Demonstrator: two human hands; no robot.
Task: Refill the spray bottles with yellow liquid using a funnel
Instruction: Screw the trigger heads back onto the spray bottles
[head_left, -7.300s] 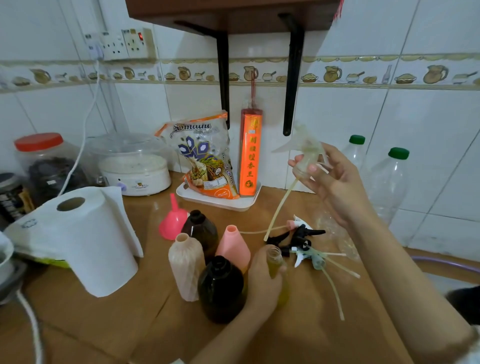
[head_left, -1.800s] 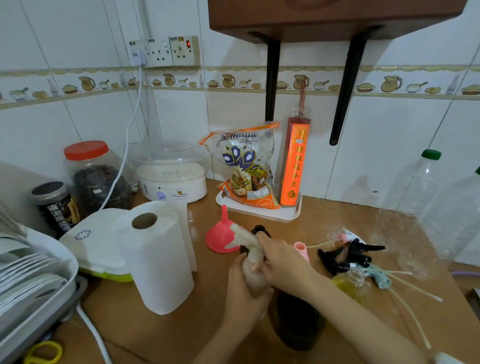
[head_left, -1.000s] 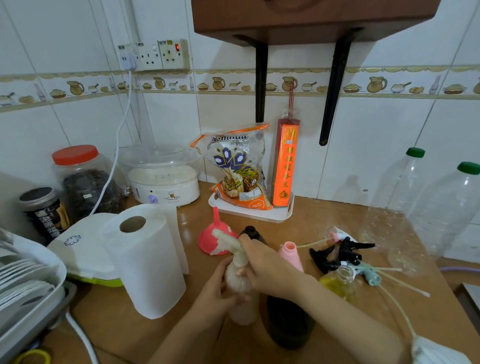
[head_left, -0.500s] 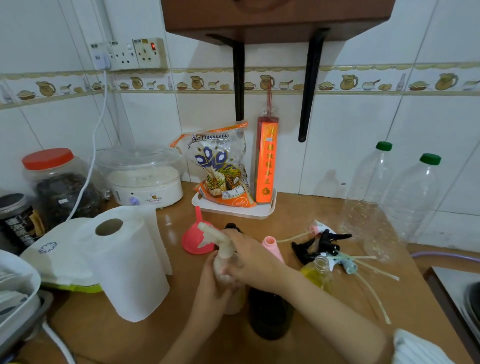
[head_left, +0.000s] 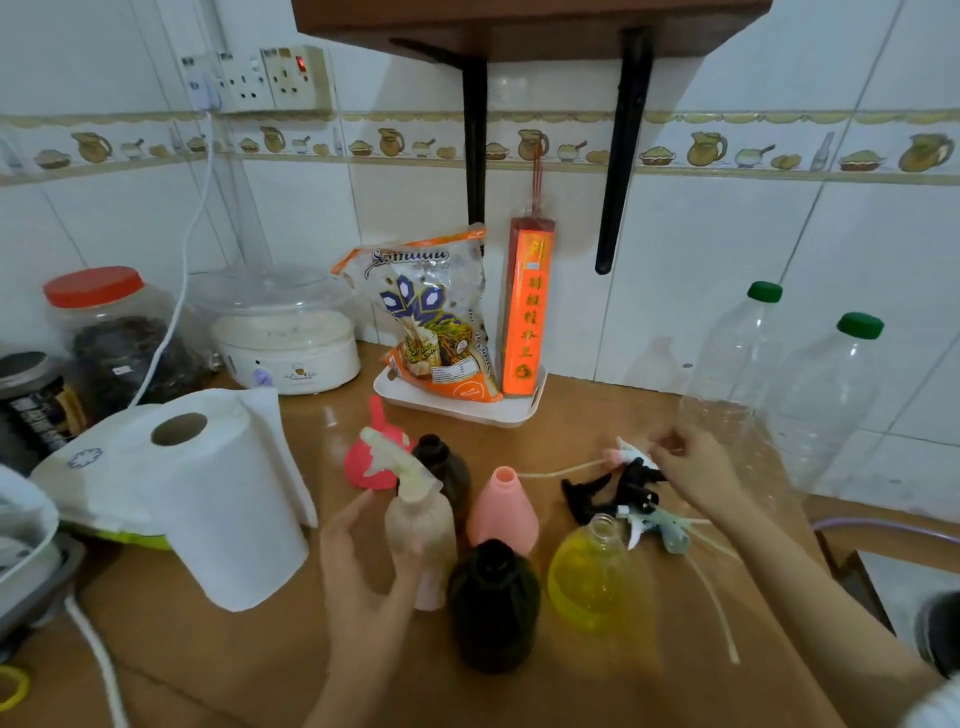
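A beige spray bottle (head_left: 422, 540) stands on the wooden counter (head_left: 260, 654) with its spray head (head_left: 387, 457) fitted. My left hand (head_left: 363, 587) sits just left of it, fingers relaxed, thumb at the bottle's side. My right hand (head_left: 691, 470) is at the pile of loose spray heads (head_left: 618, 491). Its blurred fingertips are at a white one, and the grip is unclear. An uncapped clear bottle (head_left: 592, 571) holds yellow liquid. Beside it stand a pink bottle (head_left: 501, 512) and two dark brown bottles (head_left: 493, 608) (head_left: 449, 467). The pink funnel (head_left: 366, 470) lies behind the beige bottle.
A paper towel roll (head_left: 223, 499) stands at the left. A white tray (head_left: 462, 413) with a snack bag and an orange packet sits at the back. Two large empty plastic bottles (head_left: 737, 374) (head_left: 826, 410) stand at the right. A steamer (head_left: 285, 338) and jars line the left wall.
My right hand has left the beige bottle's spray head and moved right to the pile of spray heads. My left hand has loosened its hold on the beige bottle.
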